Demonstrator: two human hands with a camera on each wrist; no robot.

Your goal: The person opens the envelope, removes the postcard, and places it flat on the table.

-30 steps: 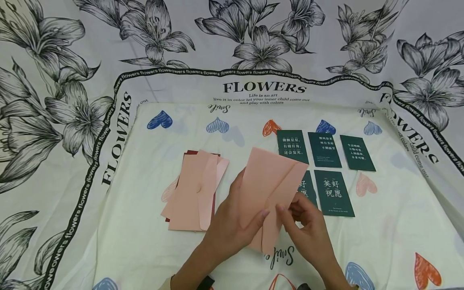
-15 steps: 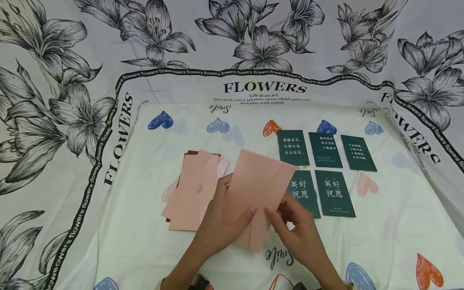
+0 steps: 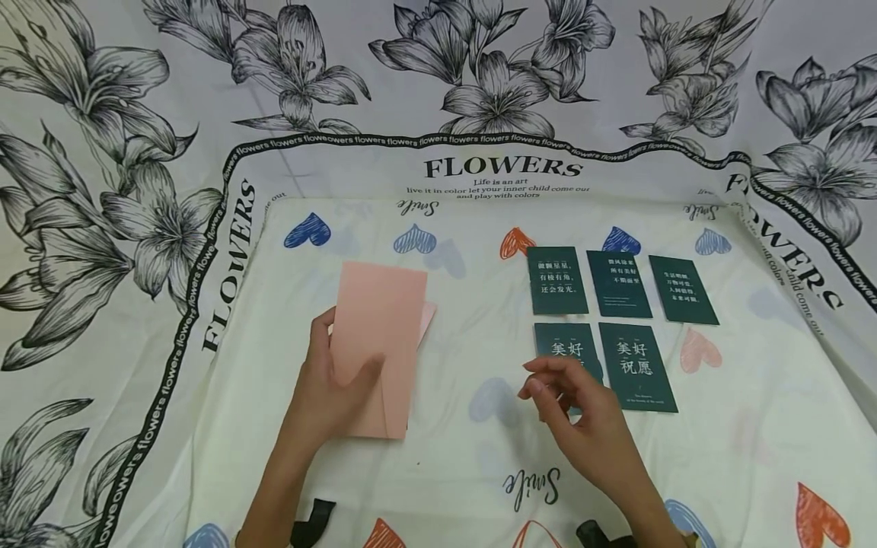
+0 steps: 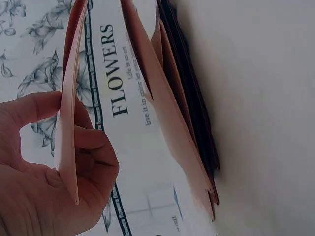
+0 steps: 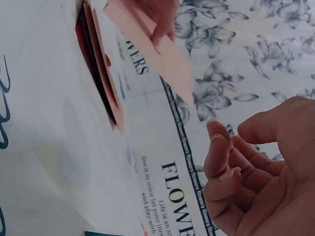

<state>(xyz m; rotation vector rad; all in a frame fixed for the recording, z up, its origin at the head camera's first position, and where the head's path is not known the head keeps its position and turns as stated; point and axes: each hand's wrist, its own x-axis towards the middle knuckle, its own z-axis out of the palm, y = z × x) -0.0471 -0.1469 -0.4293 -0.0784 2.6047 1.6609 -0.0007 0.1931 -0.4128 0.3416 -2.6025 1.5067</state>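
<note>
My left hand (image 3: 327, 399) grips a pink envelope (image 3: 380, 323), thumb on its face and fingers behind. In the left wrist view this envelope (image 4: 68, 142) stands edge-on, apart from a stack of pink and dark red envelopes (image 4: 172, 132) on the cloth. From the head, the held envelope covers nearly all of that stack, and only a pink corner (image 3: 428, 320) shows. My right hand (image 3: 582, 426) hovers over the near-left green card (image 3: 565, 336), partly covering it. Its fingers are loosely bent with nothing between them, as the right wrist view also shows.
Several green cards with white Chinese writing lie in two rows on the right, among them a front card (image 3: 640, 380) and a far-right card (image 3: 684, 289). A pale cloth (image 3: 466, 472) printed with hearts lies over a floral cloth (image 3: 507, 164).
The left hand has carried the pink envelope leftward, from the middle to above the stack, and turned it more upright. The right hand has let go of the envelope and stays near the green cards.
</note>
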